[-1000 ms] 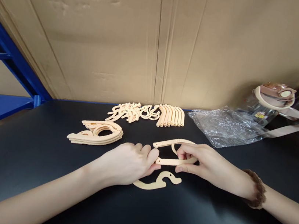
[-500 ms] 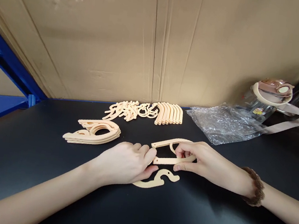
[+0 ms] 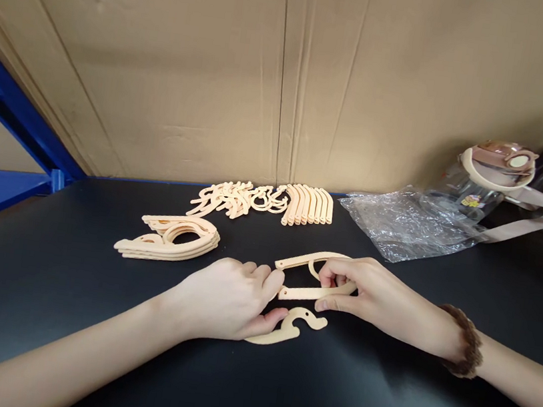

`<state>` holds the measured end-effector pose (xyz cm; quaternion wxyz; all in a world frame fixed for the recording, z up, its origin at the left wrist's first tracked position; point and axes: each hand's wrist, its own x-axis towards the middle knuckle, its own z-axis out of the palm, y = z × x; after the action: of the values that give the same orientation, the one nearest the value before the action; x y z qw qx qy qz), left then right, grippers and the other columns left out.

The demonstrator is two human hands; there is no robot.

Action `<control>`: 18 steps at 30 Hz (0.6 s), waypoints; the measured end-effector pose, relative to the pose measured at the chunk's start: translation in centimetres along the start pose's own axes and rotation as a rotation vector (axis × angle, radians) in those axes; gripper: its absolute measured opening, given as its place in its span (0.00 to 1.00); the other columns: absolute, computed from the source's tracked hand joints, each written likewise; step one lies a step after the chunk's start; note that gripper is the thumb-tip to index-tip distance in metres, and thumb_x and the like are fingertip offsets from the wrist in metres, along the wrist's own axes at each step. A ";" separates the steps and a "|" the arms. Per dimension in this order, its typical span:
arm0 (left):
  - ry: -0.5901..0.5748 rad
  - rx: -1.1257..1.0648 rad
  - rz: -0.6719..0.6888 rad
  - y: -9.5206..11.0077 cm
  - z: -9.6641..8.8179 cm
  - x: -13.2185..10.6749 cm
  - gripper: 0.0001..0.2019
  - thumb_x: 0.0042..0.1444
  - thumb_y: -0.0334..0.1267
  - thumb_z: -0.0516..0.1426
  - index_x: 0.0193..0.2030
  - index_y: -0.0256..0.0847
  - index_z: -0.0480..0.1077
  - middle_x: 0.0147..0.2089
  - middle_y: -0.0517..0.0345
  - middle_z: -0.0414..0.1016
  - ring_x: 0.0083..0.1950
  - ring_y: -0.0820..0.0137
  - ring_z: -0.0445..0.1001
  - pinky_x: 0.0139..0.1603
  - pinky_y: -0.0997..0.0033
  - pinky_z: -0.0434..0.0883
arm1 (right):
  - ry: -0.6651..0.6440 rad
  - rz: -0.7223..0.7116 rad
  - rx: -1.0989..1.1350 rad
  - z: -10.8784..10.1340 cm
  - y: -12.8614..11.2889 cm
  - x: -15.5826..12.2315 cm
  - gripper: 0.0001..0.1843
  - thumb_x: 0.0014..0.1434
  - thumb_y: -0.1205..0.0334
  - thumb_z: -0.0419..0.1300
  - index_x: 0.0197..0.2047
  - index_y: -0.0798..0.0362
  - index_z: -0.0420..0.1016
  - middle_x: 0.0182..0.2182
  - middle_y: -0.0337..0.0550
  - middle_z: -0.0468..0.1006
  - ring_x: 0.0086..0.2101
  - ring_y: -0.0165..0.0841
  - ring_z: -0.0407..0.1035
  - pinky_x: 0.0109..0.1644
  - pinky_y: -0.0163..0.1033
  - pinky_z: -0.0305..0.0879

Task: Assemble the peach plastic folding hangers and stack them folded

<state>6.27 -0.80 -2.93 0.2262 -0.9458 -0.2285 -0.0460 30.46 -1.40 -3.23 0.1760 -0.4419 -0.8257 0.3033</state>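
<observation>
My right hand point(image 3: 369, 298) pinches a cream folded hanger frame point(image 3: 306, 293) at its curved right end, just above the black tabletop point(image 3: 84, 312). My left hand point(image 3: 228, 298) is curled beside the frame's left ends, fingertips touching its lower arm and thumb resting on a loose cream hook piece point(image 3: 284, 326) that lies flat on the table under both hands. What the left fingers enclose is hidden.
A stack of assembled hangers point(image 3: 170, 242) lies to the left. Farther back are a heap of hook pieces point(image 3: 236, 200) and a row of arm pieces point(image 3: 309, 205). A crumpled clear bag point(image 3: 410, 226) and a strapped bottle point(image 3: 492, 174) sit right. Cardboard point(image 3: 290, 71) lines the back.
My left thumb has slid onto the loose hook piece, which has shifted slightly. The right hand holds the frame where it was.
</observation>
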 end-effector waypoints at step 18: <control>0.006 -0.096 0.009 -0.6 -0.2 0.0 0.11 0.63 0.37 0.45 0.29 0.40 0.59 0.21 0.63 0.66 0.19 0.71 0.65 0.19 0.70 0.54 | 0.020 -0.067 -0.078 -0.2 -0.4 0.1 0.13 0.59 0.57 0.61 0.29 0.51 0.62 0.22 0.29 0.69 0.26 0.26 0.62 0.29 0.31 0.53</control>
<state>5.96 -0.43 -2.53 0.1813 -0.9564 -0.2213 -0.0585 30.29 -1.44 -2.84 0.1769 -0.4235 -0.8495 0.2603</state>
